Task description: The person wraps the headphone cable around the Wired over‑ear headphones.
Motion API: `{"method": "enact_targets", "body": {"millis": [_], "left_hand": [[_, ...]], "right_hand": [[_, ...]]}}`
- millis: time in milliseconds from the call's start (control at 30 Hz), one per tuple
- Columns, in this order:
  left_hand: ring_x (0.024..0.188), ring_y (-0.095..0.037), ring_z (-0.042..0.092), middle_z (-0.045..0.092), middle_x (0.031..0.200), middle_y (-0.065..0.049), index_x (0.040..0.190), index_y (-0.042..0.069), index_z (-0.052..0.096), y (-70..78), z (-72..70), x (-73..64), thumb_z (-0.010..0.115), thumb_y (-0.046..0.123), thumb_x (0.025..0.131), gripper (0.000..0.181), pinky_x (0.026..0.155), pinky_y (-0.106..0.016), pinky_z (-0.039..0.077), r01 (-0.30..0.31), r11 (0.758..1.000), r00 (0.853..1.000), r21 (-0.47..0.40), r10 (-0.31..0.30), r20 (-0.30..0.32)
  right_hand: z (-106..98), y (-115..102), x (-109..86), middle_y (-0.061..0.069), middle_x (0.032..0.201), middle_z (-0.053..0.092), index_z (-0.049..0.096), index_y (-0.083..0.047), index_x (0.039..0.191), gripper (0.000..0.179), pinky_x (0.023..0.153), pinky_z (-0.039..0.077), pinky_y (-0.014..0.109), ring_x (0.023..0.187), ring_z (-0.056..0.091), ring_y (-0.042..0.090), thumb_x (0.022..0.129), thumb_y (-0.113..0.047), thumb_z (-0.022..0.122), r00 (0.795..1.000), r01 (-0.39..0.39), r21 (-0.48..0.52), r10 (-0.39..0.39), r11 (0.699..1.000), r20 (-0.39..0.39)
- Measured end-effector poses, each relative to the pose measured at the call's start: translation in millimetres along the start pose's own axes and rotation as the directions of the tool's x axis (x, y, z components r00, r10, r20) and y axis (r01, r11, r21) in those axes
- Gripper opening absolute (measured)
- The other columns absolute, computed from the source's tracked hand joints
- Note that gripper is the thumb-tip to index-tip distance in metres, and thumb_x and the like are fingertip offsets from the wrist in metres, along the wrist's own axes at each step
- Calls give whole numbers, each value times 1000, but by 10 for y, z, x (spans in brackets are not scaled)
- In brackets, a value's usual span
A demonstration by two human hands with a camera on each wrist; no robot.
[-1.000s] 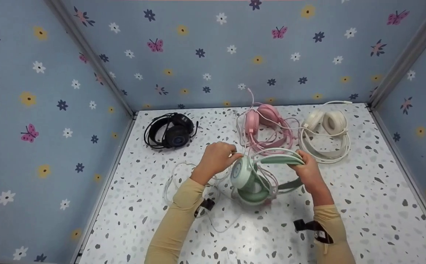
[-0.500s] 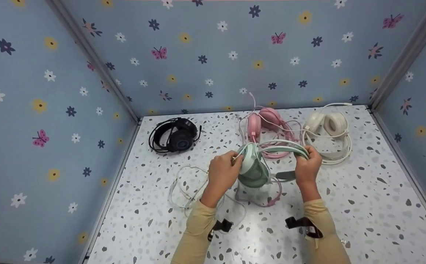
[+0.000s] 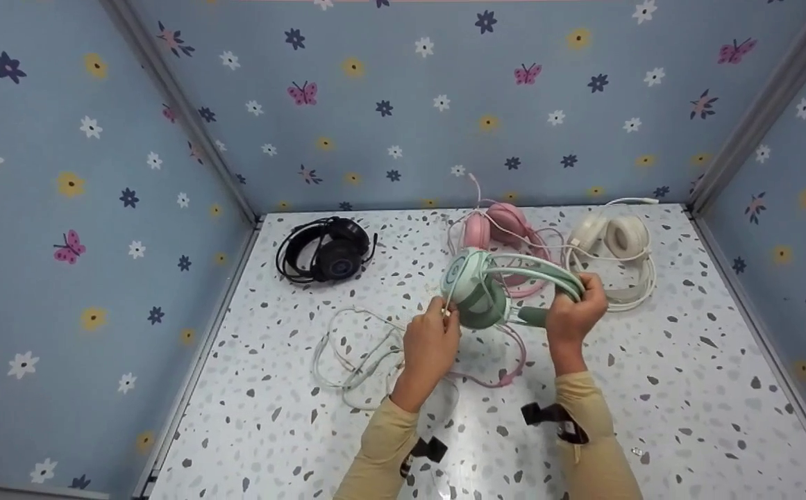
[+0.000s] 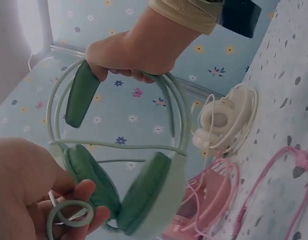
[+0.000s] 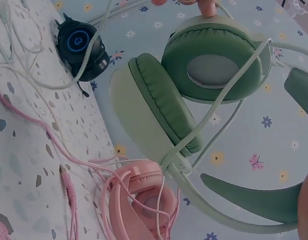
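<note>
In the head view, a pair of mint-green headphones is held up over the middle of the table. My right hand grips its headband, fingers curled round the band. Below and left of the near ear cup, my left hand pinches the pale green headphone cable. The left wrist view shows that cable looped in a small ring at the fingertips, with a short white piece beside it. Green padded ear cups hang facing each other in the right wrist view, a strand of cable crossing them.
Pink headphones lie behind, with cream headphones to their right. Black headphones lie back left. Loose pale cable coils on the table at left. A pink cable curves beneath the green headphones. Patterned walls surround the table.
The green headphones have moved up and toward the back, off the pink cable. My left hand has shifted right and nearer the front, from beside the ear cup to below it. The right hand keeps its grip.
</note>
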State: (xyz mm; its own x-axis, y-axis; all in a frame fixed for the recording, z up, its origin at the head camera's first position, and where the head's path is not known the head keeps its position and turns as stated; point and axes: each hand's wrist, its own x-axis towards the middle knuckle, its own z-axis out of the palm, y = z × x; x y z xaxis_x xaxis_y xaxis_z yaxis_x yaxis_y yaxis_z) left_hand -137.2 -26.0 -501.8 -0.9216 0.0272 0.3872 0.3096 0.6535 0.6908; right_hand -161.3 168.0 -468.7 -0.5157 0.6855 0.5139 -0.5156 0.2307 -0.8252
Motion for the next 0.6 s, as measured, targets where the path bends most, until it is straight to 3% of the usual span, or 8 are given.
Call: {"method": "enact_targets", "body": {"millis": [67,100,200,267,333,467,533,600], "left_hand": [[47,-8,50,56,58,7,90,13,61,-85,83,-8,55,21,100,14,44,-27,37,29,984,995,-175,-12,97],[48,-8,52,57,58,6,91,12,61,-129,126,-17,53,22,102,17,45,-26,39,52,961,988,-271,-10,153],[49,-12,54,59,60,0,96,8,62,-239,242,-62,48,27,104,25,46,-26,43,197,827,943,-526,-14,332],[46,-11,49,53,57,0,100,4,62,-278,288,-119,44,26,105,29,46,-25,41,275,767,913,-580,-19,408],[45,-10,41,47,56,2,99,0,62,-273,296,-188,42,22,106,30,45,-24,37,307,752,901,-584,-32,432],[50,-7,33,38,59,5,92,-6,61,-214,244,-306,40,12,106,31,50,-23,30,232,811,916,-538,5,402],[52,-7,34,39,61,3,91,-8,60,-213,230,-332,37,10,106,34,52,-23,32,222,797,902,-562,51,429],[52,-7,33,38,61,1,92,-9,59,-258,266,-345,33,12,108,37,51,-23,31,242,762,874,-601,98,476]], "right_hand": [[-16,98,48,-2,59,42,48,1,64,24,55,32,23,56,36,9,77,22,48,998,-63,57,65,996,-21],[-29,146,72,-2,59,43,48,-1,64,27,56,33,23,56,37,9,78,22,49,995,-91,75,94,993,-31],[-83,265,120,-1,60,44,48,-4,65,29,55,33,24,56,38,11,80,21,51,984,-161,115,168,980,-53],[-124,289,138,0,60,44,48,-4,64,29,56,32,24,57,38,12,79,21,53,976,-194,116,204,974,-80],[-160,291,160,1,61,44,47,-5,64,30,57,34,25,59,39,12,79,20,55,962,-234,150,251,961,-107],[-220,264,255,1,61,46,46,-5,63,31,58,38,24,60,42,11,79,19,56,940,-273,240,311,931,-138],[-248,253,304,1,58,44,46,-5,64,30,52,36,23,53,41,10,81,18,55,936,-291,297,335,909,-106],[-275,240,333,-1,53,38,46,-5,65,29,45,29,23,46,34,9,84,15,54,925,-339,368,378,866,-39]]}}
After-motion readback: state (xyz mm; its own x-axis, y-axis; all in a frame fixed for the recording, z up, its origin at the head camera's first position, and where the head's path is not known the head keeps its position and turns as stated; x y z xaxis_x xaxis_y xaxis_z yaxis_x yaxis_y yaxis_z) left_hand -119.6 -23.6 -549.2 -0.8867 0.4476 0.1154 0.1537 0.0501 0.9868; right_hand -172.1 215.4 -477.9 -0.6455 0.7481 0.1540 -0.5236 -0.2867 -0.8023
